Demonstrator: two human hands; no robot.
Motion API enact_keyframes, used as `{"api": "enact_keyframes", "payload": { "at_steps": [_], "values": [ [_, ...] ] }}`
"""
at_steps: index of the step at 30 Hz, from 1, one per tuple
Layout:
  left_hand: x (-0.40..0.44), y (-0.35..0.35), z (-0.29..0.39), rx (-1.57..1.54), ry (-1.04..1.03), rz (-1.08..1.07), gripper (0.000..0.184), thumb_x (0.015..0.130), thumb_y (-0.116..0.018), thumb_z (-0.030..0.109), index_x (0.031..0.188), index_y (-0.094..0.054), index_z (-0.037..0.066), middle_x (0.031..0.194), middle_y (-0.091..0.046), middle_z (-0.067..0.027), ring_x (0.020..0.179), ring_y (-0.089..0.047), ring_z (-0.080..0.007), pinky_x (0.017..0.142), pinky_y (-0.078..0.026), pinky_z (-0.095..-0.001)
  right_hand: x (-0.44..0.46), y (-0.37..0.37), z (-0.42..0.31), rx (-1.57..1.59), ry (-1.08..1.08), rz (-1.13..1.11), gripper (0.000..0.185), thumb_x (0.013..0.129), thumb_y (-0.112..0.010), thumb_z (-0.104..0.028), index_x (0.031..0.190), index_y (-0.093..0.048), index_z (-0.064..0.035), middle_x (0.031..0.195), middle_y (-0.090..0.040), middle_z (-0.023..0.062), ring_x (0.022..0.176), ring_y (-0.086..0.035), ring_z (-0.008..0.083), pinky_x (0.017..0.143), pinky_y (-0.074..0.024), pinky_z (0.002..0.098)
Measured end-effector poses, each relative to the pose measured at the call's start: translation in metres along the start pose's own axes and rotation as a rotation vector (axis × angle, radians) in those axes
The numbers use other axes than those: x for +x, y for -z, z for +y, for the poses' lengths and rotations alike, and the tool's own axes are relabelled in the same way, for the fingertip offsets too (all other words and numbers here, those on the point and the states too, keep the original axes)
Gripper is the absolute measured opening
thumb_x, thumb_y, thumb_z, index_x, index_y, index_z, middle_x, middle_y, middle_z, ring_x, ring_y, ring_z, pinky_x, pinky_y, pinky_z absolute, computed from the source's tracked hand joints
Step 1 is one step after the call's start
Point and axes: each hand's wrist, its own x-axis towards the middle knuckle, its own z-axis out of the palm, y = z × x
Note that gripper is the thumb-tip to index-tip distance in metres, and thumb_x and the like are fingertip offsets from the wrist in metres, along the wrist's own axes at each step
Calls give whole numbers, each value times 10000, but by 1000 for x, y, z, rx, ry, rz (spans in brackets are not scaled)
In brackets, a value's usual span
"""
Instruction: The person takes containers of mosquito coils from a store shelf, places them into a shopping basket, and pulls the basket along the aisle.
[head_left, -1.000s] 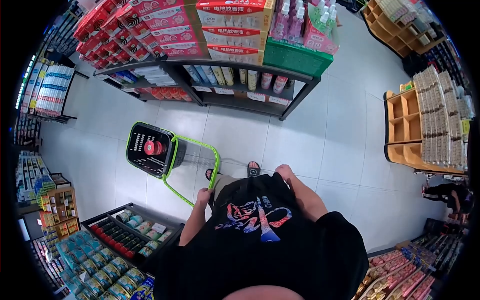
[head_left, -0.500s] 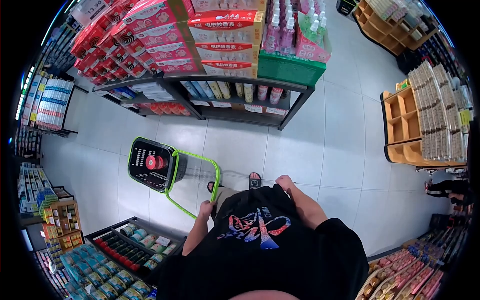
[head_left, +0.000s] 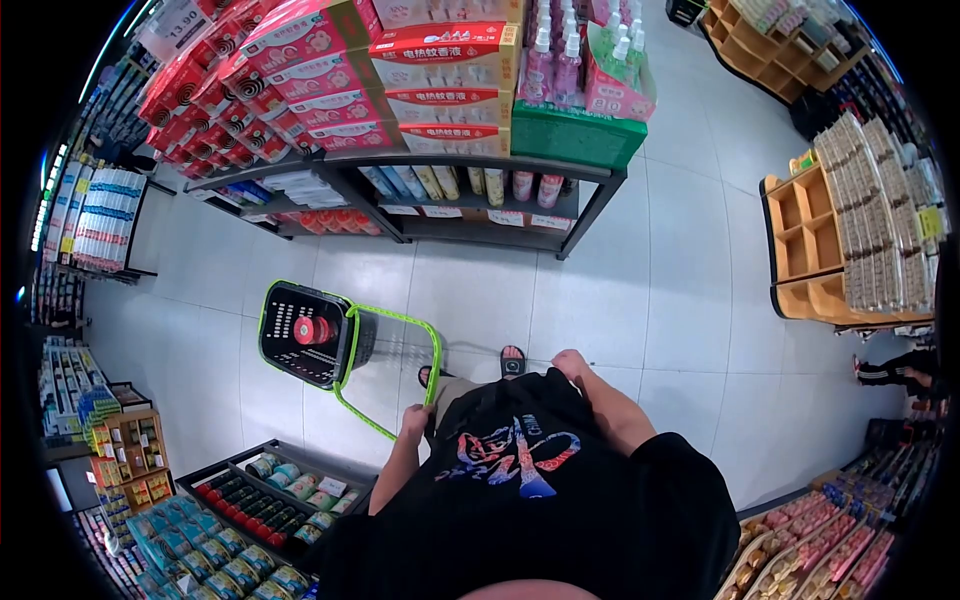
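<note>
Gripping lime-green plastic loop handle (head_left: 438,352) w/ L hand (head_left: 415,416), closed round bar at near end of loop, just beside L hip. Joined by that handle to black perforated plastic shopping basket (head_left: 288,355) w/ matching green rim, out ahead & to L, on pale grey tiled floor (head_left: 600,300). Containing red round containers (head_left: 314,331), near middle of basket, well apart from both hands.

Holding R hand (head_left: 571,364) curled in front of R hip, near hem of black short-sleeved T-shirt (head_left: 610,510) w/ multicolor chest print. Can't tell if pinching cloth or just loosely curled, fingers mostly hidden.

Facing black metal-framed shelf unit (head_left: 592,212), topped L to R w/ red spiral-print boxes (head_left: 208,110), pink cardboard boxes (head_left: 335,95), red-and-white cardboard boxes (head_left: 450,105) w/ Chinese text, & clear purple spray bottles (head_left: 540,70) on green crate-like base (head_left: 580,140). Standing in dark open-toed sandals (head_left: 513,366), R one showing better.

Off to R: light-wood compartment stand (head_left: 800,240), then, nr edge of view, another person in black trousers w/ white side stripes (head_left: 885,371). At lower L: dark display rack (head_left: 228,468) w/ rows of jars & cans, nr L forearm.
</note>
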Motion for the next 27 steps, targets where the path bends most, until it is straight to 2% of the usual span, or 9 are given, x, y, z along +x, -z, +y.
{"api": "enact_keyframes", "payload": {
  "at_steps": [6,9,11,12,14,17,21,23,27],
  "values": [
    [0,0,-2,-17,20,-13,268,754,-595,207,790,-601,-58,650,-574,-90,584,-528,-168,536,-408,-301,5,-3,7,4,44,-8,279,704,-602,-201,856,-651,28,807,-648,165,744,-612,238,697,-484,320],
    [2,0,-4,-25,5,-13,268,754,-596,206,783,-601,-60,650,-574,-85,581,-529,-169,535,-407,-301,5,-5,8,-5,-12,-7,258,710,-598,-181,847,-651,30,781,-648,153,726,-607,223,679,-485,319],
    [1,0,-4,-36,8,-17,271,754,-596,209,780,-601,-61,650,-575,-84,581,-530,-171,536,-407,-302,3,-9,10,103,93,79,223,704,-531,-177,677,-615,28,561,-567,117,450,-534,193,404,-421,317],
    [0,-1,-2,-49,13,-21,273,753,-596,211,777,-602,-61,651,-575,-83,581,-532,-172,537,-408,-303,3,-8,10,103,95,81,223,704,-531,-177,677,-615,28,561,-567,117,450,-534,193,404,-421,317],
    [-2,0,1,-26,9,-15,279,754,-596,216,780,-603,-62,653,-577,-84,585,-534,-172,539,-410,-304,5,-3,8,29,-35,-36,240,711,-589,-161,839,-652,32,769,-646,145,695,-603,213,647,-487,317],
    [-3,0,2,-11,13,-22,291,757,-598,225,791,-607,-64,658,-580,-87,594,-538,-170,544,-413,-305,5,-3,10,-16,90,-1,254,707,-590,-168,841,-647,41,743,-636,145,643,-592,209,598,-483,318],
    [2,1,-1,29,-10,-25,303,758,-599,235,796,-612,-66,657,-581,-91,601,-542,-168,546,-414,-307,6,-6,13,84,80,21,274,703,-591,-184,838,-646,47,736,-633,152,620,-588,212,576,-478,320],
    [3,1,-4,18,-9,-18,304,757,-596,235,792,-613,-66,656,-582,-95,600,-542,-170,547,-414,-308,6,-6,11,80,65,2,234,721,-551,-177,761,-628,40,633,-600,117,478,-547,182,408,-429,310],
    [4,0,-7,26,-20,-5,307,751,-591,239,781,-615,-66,647,-583,-101,596,-546,-175,547,-417,-309,5,-6,12,89,93,22,246,722,-554,-184,782,-635,40,638,-602,118,488,-555,186,421,-440,309]
  ]
}}
